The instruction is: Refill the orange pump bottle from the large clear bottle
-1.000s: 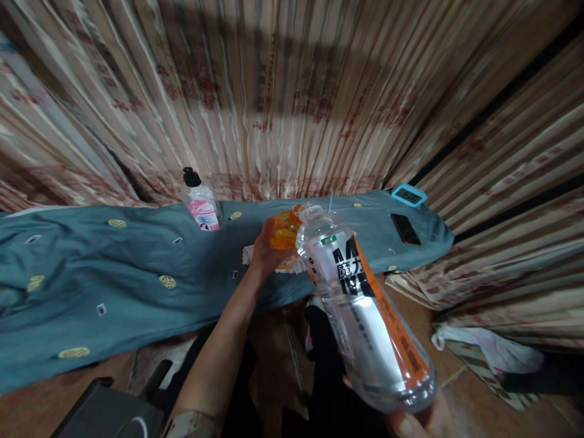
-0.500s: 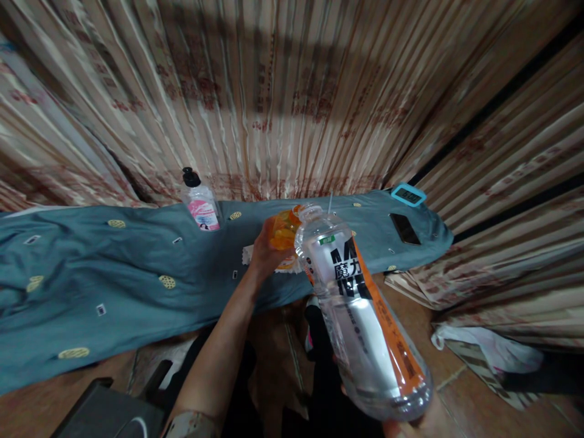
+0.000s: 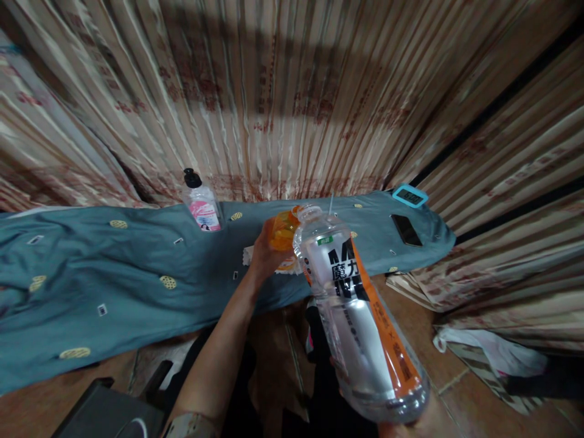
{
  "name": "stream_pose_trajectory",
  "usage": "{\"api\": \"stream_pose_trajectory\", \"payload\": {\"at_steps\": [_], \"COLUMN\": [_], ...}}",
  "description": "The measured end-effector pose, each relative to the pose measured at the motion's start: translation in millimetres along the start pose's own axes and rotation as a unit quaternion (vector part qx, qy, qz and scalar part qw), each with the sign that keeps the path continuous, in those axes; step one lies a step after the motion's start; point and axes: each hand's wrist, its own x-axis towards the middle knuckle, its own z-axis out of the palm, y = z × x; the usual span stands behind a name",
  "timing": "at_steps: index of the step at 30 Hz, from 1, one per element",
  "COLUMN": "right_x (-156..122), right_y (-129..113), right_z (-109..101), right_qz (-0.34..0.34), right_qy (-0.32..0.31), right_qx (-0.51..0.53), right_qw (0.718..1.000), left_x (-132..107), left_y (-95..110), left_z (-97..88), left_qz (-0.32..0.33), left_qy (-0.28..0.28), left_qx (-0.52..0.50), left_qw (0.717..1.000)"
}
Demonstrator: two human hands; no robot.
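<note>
Small container (image 3: 283, 234): is sitting inside the left hand (image 3: 267, 258); the directions below are counting from it.
Large bottle (image 3: 351, 316): is lying tilted between 4 and 5 o'clock, its neck pointing to 11, its base resting in the right hand (image 3: 431, 413).
Flat packet (image 3: 289, 265): is lying on the cloth (image 3: 137, 261) at 6 o'clock, partly hidden.
Capped bottle (image 3: 204, 210): is standing on the cloth at 9 o'clock.
Phone (image 3: 406, 230): is lying on the cloth at 3 o'clock.
Digital clock (image 3: 410, 195): is standing just beyond the phone, at its 12 o'clock.
Curtain (image 3: 274, 109): is hanging behind, at 12 o'clock.
</note>
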Motion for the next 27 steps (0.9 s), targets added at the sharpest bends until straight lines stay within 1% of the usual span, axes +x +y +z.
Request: {"api": "stream_pose_trajectory", "payload": {"at_steps": [4,9,14,17,22,27], "right_x": [-2,-3,-2,-2,-1,1], "right_y": [-2,-5,-6,-3,-2,-5], "right_z": [-1,-2,5,8,6,3], "right_qz": [0.015,0.028,0.023,0.022,0.022,0.01], "right_qy": [-0.001,-0.003,-0.012,-0.014,-0.02,-0.021], "right_qx": [-0.004,-0.007,0.003,0.012,0.013,0.011], "right_qw": [1.0,1.0,1.0,1.0,0.999,1.0], "left_x": [0,0,0,0,1,1], "left_y": [5,-2,-4,-2,-2,-5], "left_z": [-1.5,-0.5,-1.0,-2.3,-4.4,-4.8], "left_qz": [-0.019,-0.01,-0.01,-0.004,-0.006,0.003], "left_qy": [-0.006,-0.008,0.004,-0.002,-0.026,-0.028], "left_qx": [-0.007,-0.032,-0.008,0.002,-0.013,-0.023], "left_qw": [1.0,0.999,1.0,1.0,1.0,0.999]}}
